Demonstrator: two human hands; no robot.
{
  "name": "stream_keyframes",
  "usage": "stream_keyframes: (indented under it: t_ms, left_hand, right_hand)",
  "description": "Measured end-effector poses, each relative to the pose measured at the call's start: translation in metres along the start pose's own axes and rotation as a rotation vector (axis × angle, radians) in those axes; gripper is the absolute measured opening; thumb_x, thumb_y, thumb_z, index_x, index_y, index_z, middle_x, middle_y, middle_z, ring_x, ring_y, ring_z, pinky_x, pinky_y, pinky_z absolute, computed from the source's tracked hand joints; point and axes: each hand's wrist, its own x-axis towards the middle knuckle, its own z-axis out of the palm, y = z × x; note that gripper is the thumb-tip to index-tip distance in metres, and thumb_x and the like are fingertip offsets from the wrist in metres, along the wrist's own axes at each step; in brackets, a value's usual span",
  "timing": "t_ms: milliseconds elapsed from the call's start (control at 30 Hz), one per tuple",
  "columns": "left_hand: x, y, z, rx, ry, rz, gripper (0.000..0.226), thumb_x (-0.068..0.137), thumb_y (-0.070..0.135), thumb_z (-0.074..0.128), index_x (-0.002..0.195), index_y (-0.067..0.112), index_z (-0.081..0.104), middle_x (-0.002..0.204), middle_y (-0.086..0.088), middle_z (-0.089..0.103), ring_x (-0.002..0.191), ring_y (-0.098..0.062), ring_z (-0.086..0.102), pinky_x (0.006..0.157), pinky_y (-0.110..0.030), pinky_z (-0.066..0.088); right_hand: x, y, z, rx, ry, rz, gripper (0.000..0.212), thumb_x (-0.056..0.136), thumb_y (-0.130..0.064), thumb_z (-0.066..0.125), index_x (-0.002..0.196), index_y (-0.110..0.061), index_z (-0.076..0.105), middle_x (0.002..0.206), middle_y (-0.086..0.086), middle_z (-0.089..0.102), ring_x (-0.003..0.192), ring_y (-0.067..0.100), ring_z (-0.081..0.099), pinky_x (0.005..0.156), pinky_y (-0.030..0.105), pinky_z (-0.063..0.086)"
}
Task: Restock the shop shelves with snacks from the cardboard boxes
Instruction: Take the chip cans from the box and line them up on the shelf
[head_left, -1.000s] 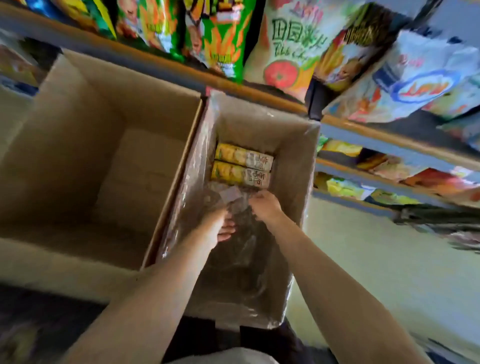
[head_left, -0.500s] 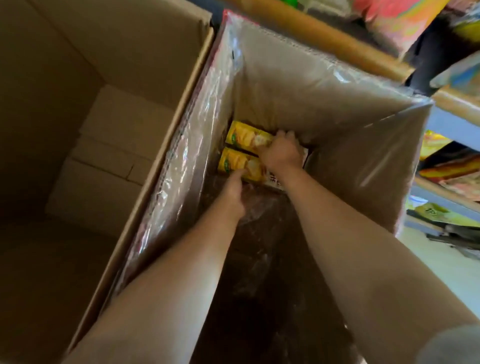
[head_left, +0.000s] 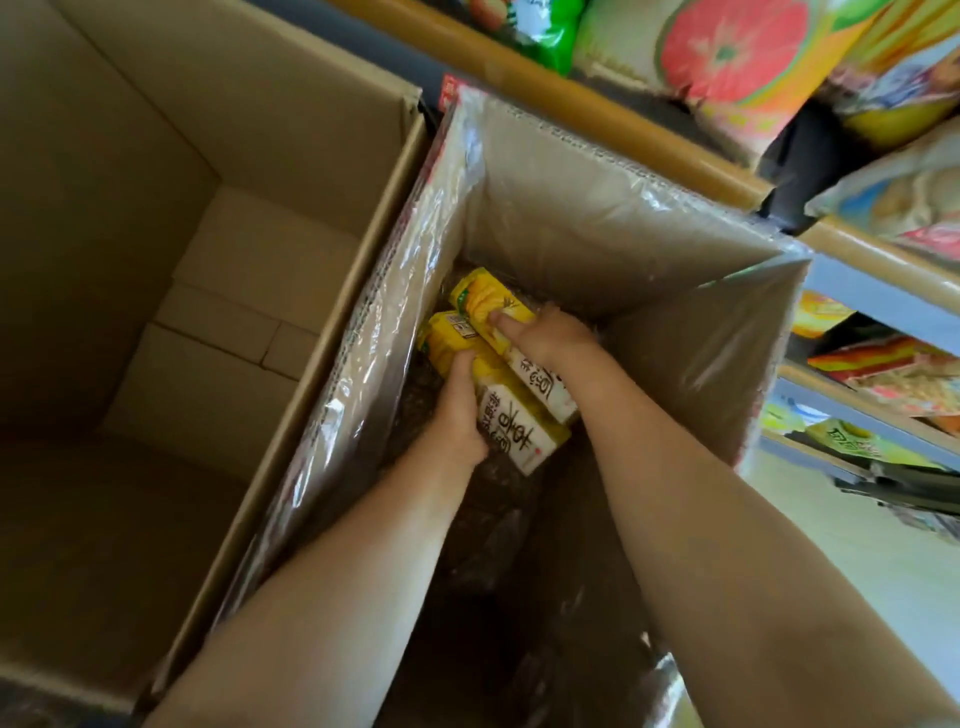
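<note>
Having reached in half a second earlier, we are now gripping one yellow snack carton (head_left: 511, 415) in our left hand (head_left: 460, 410) and another (head_left: 506, 332) in our right hand (head_left: 545, 335), both lifting off the far-left corner of the plastic-lined cardboard box (head_left: 613, 208).

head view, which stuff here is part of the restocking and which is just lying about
Part of the job:
- near snack box, gripped by the left hand
- far snack box, held by the right hand
- plastic-lined cardboard box they sit in
- shop shelf above it

Just lying about:
- big carton on the left
- grapefruit bag, already shelved
</note>
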Motion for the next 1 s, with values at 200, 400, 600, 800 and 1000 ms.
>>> stream_keyframes:
  t_ms: [200, 400, 600, 800, 1000]
  left_hand:
    - [-0.081, -0.005, 0.014, 0.15, -0.022, 0.037, 0.058, 0.094, 0.066, 0.045, 0.129, 0.021, 0.059, 0.121, -0.012, 0.07, 0.107, -0.028, 0.068, 0.097, -0.043, 0.052]
    - [-0.187, 0.025, 0.031, 0.299, -0.043, 0.275, 0.084, 0.066, 0.059, 0.085, 0.136, 0.03, 0.048, 0.108, -0.009, 0.075, 0.095, -0.03, 0.074, 0.091, -0.054, 0.056]
    - [-0.311, 0.011, 0.084, 0.467, -0.199, 0.449, 0.074, 0.067, 0.049, 0.084, 0.131, 0.02, 0.06, 0.109, -0.013, 0.075, 0.098, -0.031, 0.072, 0.087, -0.048, 0.058]
    - [-0.388, -0.111, 0.167, 0.537, -0.209, 0.689, 0.038, 0.095, 0.033, 0.062, 0.13, 0.025, 0.052, 0.104, -0.007, 0.076, 0.09, -0.023, 0.075, 0.075, -0.039, 0.056]
    - [-0.438, -0.211, 0.268, 0.638, -0.299, 0.784, 0.081, 0.076, 0.068, 0.071, 0.141, 0.026, 0.049, 0.129, -0.008, 0.067, 0.103, -0.02, 0.069, 0.076, -0.026, 0.055]
  right_hand:
    - [-0.118, -0.002, -0.051, 0.215, -0.042, 0.01, 0.083, 0.094, -0.059, 0.051, 0.15, -0.001, 0.03, 0.152, 0.017, 0.041, 0.138, 0.034, 0.042, 0.105, 0.034, 0.037]
    - [-0.256, 0.022, -0.104, 0.818, 0.0, -0.129, 0.058, 0.08, -0.055, 0.074, 0.117, -0.015, 0.054, 0.108, 0.001, 0.071, 0.093, 0.022, 0.07, 0.088, 0.041, 0.054]
    - [-0.372, 0.094, -0.134, 1.33, -0.194, -0.391, 0.054, 0.078, -0.052, 0.073, 0.122, -0.02, 0.064, 0.111, 0.01, 0.075, 0.101, 0.029, 0.072, 0.094, 0.049, 0.053]
    - [-0.45, 0.206, -0.173, 1.296, -0.062, -0.55, 0.044, 0.089, -0.039, 0.064, 0.125, -0.013, 0.062, 0.106, 0.012, 0.075, 0.095, 0.03, 0.073, 0.08, 0.042, 0.057]
    - [-0.509, 0.315, -0.221, 1.181, 0.063, -0.631, 0.044, 0.091, -0.048, 0.062, 0.131, -0.03, 0.053, 0.112, 0.005, 0.073, 0.097, 0.024, 0.073, 0.092, 0.049, 0.056]
